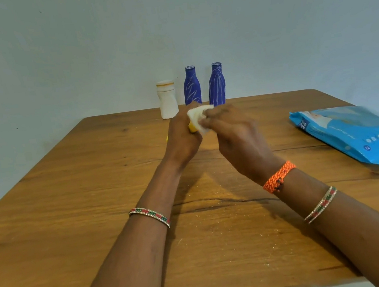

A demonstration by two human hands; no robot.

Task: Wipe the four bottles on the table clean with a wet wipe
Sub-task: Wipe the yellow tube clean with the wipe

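I hold a yellow bottle (192, 127) in my left hand (182, 139) above mid-table (72, 205); right hand (235, 135) pinches the wipe (198, 116) against it. Three bottles (192, 85) at the far edge likely await wiping.

Along the far edge of the surface (72, 205) we see the white bottle (168, 103) and two blue bottles (191, 85) (216, 84) standing upright in a close row, with only narrow gaps between them, so reaching there means coming from the front. At the right edge the blue wipes pack (349, 133) lies flat and blocks that side. Our hands (183, 137) (238, 137) meet just before the row, and we see bare wood across the left half and along the near edge.
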